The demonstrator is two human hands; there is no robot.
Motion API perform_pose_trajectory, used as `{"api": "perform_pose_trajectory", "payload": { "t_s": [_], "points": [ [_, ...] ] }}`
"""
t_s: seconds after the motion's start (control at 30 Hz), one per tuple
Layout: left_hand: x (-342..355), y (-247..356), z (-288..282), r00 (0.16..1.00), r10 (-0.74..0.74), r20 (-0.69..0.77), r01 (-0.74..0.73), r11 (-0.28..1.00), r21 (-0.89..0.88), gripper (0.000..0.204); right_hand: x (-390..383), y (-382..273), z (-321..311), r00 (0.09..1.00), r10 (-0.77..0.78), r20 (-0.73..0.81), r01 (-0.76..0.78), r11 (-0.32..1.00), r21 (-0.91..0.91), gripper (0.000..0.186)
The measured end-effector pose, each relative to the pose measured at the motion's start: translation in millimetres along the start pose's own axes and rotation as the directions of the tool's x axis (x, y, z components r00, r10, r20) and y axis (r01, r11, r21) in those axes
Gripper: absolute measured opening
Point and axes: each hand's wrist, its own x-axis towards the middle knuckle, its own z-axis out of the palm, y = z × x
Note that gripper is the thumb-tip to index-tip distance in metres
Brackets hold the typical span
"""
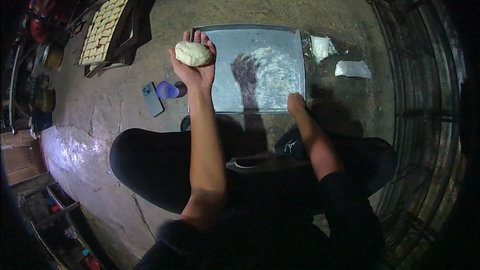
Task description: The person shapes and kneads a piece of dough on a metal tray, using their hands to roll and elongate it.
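On the upturned palm of my left hand [196, 72] rests a pale, rounded lump of dough [193, 54], with the fingertips showing behind it. This hand is raised over the left side of a shallow metal tray [225, 97]. White flour [272, 77] is smeared across the tray's middle and right. My right hand [296, 103] is closed in a fist at the tray's near right corner. Its fingers are turned away, so whether it grips the rim or something small is hidden. The left hand's shadow falls on the tray.
Left of the tray are a phone [152, 99] and a purple-blue cup [167, 90]. A tray of pale dough pieces [106, 27] leans on a wooden frame at far left. Two white bags [320, 48] [353, 69] lie right of the metal tray. Metal bars [420, 115] stand along the right side.
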Motion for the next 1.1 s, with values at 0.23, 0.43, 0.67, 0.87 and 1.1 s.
{"api": "perform_pose_trajectory", "payload": {
  "t_s": [0.23, 0.43, 0.67, 0.87, 1.1],
  "points": [
    [3, 9, -7, 0.998, 0.057, -0.021, -0.057, 0.998, 0.004, 0.056, -23, -16, -21, 0.985, 0.104, 0.137, -0.110, 0.993, 0.035, 0.019],
    [7, 19, -7, 0.994, 0.104, -0.021, -0.105, 0.994, -0.017, 0.053, -28, -9, -18, 0.976, 0.169, 0.138, -0.182, 0.980, 0.085, 0.019],
    [1, 28, -14, 0.989, 0.150, -0.007, -0.150, 0.988, -0.018, 0.051, -11, 4, -42, 0.849, -0.067, 0.524, -0.216, 0.861, 0.461, 0.018],
    [5, 18, -16, 0.986, 0.159, -0.049, -0.160, 0.987, -0.025, 0.050, 28, -47, -63, 0.900, -0.365, 0.237, -0.088, 0.380, 0.921, 0.013],
    [-3, 30, -21, 0.979, 0.173, -0.105, -0.172, 0.985, 0.017, 0.050, 27, -141, -142, 0.939, -0.295, -0.177, 0.319, 0.556, 0.767, 0.009]
  ]
}}
